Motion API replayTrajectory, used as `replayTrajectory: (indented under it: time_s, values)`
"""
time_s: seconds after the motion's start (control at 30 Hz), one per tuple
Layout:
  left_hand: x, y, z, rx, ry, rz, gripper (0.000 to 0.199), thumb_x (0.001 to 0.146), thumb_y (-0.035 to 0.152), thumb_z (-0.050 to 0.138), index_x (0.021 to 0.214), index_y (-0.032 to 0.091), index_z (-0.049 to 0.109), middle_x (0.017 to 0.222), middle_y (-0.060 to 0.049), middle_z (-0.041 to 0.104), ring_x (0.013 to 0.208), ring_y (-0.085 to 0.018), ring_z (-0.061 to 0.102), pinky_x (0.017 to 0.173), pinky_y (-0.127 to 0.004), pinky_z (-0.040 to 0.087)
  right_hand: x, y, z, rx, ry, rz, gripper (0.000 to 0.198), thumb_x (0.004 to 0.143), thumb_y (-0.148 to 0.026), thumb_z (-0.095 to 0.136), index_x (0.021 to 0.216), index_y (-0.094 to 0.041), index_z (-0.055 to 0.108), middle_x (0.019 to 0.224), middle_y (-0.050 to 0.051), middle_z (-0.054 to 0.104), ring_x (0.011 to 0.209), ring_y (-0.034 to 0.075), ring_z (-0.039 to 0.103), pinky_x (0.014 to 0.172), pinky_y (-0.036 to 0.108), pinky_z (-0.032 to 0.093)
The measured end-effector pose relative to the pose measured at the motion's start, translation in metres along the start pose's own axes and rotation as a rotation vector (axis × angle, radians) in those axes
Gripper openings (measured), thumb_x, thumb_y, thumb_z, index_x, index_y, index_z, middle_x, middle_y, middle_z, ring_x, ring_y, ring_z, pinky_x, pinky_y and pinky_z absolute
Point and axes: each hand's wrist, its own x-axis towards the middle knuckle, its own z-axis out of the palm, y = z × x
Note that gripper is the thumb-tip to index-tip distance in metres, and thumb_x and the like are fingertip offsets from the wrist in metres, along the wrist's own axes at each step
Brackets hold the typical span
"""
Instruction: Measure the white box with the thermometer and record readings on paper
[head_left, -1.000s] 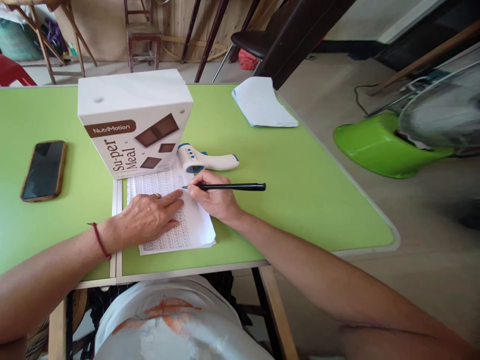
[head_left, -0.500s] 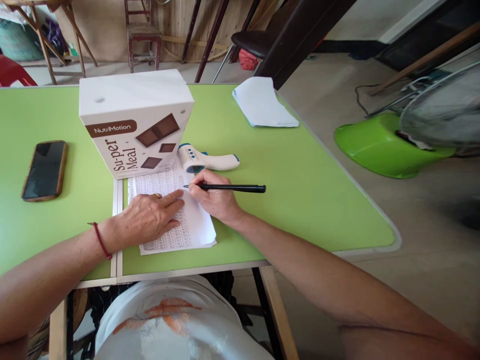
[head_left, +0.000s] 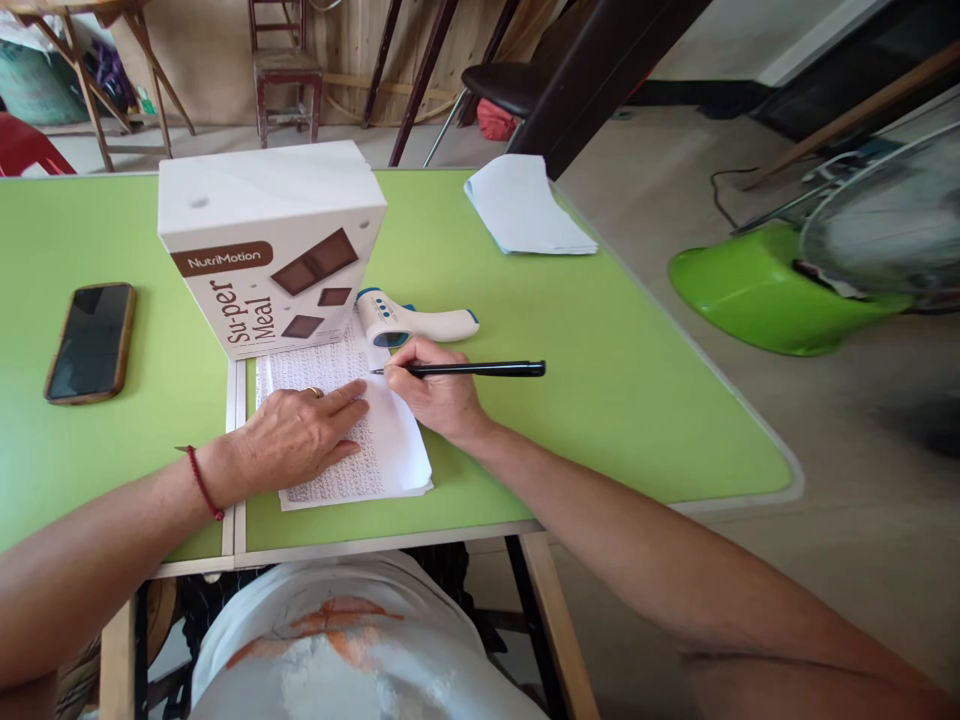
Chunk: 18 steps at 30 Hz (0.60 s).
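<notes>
My right hand (head_left: 439, 395) pinches a black pen (head_left: 487, 369), its tip at the written part of a paper sheet (head_left: 397, 450). Rows of small handwriting cover much of the sheet, while its right side is blank. Lying flat on the paper, my left hand (head_left: 300, 430) has its fingers stretched toward the pen tip; a ring and a red cord bracelet show on it. Just beyond my right hand lies a white and blue infrared thermometer (head_left: 412, 322). A white "NutriMotion Su-per Meal" box (head_left: 270, 240) stands upright at the sheet's far edge.
On the green table (head_left: 585, 420), a phone (head_left: 90, 342) lies at the left and folded white paper (head_left: 529, 205) at the far right corner. Beyond the table are a wooden chair (head_left: 287, 75) and a dark round stool (head_left: 506, 88). A green plastic object (head_left: 750, 290) stands on the floor.
My right hand and the pen have shifted slightly to the right, with the pen a little higher in the picture. My left hand stays in place on the paper.
</notes>
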Motion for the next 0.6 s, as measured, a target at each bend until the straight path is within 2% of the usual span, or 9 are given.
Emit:
replayTrajectory:
  time_s: [0.4, 0.6]
  values:
    - [-0.0003, -0.0015, 0.0005, 0.010, 0.036, 0.013, 0.035, 0.096, 0.036, 0.050, 0.124, 0.015, 0.055, 0.146, -0.010, 0.044, 0.072, -0.021, 0.068, 0.049, -0.034, 0.049, -0.0003, -0.0004, -0.0005, -0.031, -0.053, 0.010, 0.010, 0.071, -0.022, 0.052, 0.061, -0.022, 0.049, 0.053, -0.004, 0.053, 0.048, 0.011, 0.043, 0.048, 0.025, 0.037]
    - [-0.0009, -0.0019, 0.0005, 0.006, 0.016, 0.008, 0.036, 0.097, 0.036, 0.048, 0.125, 0.016, 0.054, 0.147, -0.007, 0.043, 0.074, -0.023, 0.068, 0.049, -0.036, 0.050, -0.0002, 0.0002, -0.0014, -0.020, -0.061, 0.009, 0.012, 0.071, -0.021, 0.052, 0.060, -0.022, 0.047, 0.052, -0.004, 0.052, 0.048, 0.011, 0.043, 0.048, 0.025, 0.037]
